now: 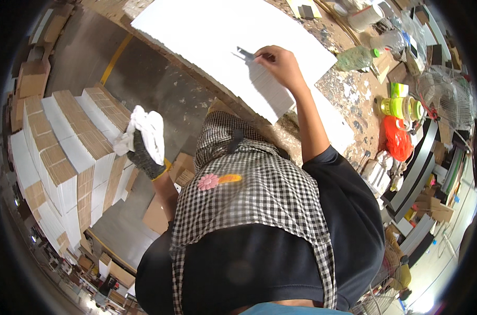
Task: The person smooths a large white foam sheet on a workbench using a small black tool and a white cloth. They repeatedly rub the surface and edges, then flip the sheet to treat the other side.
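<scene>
My bare right hand point(281, 64) is over a stack of white sheets point(212, 31) on the workbench. Its fingers are closed on a small grey blade-like tool point(244, 53), whose end sticks out to the left; its exact kind is too small to tell. A shadow of hand and tool falls across the top sheet. Out to the left, away from the bench, my left hand point(143, 157) wears a dark glove with a yellow cuff. It grips a bunched white cloth point(150, 130), which hides most of the fingers.
Tall stacks of white and brown cardboard point(65, 142) stand on the floor at the left. On the right of the paint-spotted bench point(349, 94) are a green plastic bottle point(356, 59), a yellow-green jar point(398, 107), a red plastic bag point(397, 139) and a wire-caged fan point(444, 97).
</scene>
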`<state>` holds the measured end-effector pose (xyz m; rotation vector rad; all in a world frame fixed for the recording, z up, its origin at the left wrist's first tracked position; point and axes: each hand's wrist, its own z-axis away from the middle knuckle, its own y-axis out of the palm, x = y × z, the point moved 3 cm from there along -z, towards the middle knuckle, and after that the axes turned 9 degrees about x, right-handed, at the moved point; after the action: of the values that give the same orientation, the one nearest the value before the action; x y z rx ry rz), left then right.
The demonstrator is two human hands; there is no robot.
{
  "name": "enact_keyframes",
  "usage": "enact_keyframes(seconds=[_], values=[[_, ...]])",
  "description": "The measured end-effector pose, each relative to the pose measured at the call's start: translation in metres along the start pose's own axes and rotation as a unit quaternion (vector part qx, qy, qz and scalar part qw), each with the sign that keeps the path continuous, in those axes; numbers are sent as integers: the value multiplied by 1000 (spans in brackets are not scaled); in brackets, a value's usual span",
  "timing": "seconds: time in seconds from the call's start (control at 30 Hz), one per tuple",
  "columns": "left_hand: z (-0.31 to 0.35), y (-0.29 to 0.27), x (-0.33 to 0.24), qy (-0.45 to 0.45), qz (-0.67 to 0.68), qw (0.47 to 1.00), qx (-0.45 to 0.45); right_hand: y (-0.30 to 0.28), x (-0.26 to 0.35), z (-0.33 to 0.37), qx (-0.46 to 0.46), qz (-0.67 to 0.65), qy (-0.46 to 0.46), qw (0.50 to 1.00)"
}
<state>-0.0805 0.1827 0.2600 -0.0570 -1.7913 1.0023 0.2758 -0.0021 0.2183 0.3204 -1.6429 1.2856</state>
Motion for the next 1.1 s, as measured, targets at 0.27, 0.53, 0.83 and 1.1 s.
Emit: enact_keyframes(seconds=[0.27,0.53,0.83,1.1], values=[[18,21,-79,-150,861,486,10,9,-8,-22,-82,6,-5,997],[-26,-24,-91,100,887,431,133,-2,-20,-23,-78,-66,111,989],[-63,-34,-105,223,664,713,29,1,-2,0,-45,-14,116,992],[-87,5,-133,217,630,745,33,7,25,-11,-51,-27,165,985]])
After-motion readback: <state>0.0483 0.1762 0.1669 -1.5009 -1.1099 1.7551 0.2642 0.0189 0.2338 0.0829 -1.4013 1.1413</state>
